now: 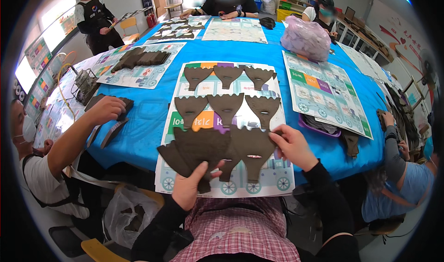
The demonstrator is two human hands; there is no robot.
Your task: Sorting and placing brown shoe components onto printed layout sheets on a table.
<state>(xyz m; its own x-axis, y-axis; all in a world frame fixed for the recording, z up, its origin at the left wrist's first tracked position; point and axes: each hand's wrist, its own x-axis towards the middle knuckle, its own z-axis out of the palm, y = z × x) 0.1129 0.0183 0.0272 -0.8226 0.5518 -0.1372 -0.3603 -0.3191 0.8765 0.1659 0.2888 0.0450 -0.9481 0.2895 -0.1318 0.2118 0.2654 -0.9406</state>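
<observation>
Between my thumb and fingers, my left hand [192, 184] grips a fanned stack of dark brown cut pieces [203, 147] that look like foam or fabric. My right hand [294, 147] pinches the upper right corner of another such cut piece [252, 144], which has a narrow slit through it. Beyond them, two rows of similar pieces [225, 106] with wavy top edges and tapering lower ends lie on a printed sheet [166, 172]. Parts of the front row are hidden under the stack.
A blue cloth [185, 54] covers the table. On it lie more printed sheets [323, 93], a brown stack [141, 58] and a pinkish plastic bag [305, 38]. At my left, a co-worker's hand [107, 109] rests on dark pieces. A clear bag [125, 216] hangs below the edge.
</observation>
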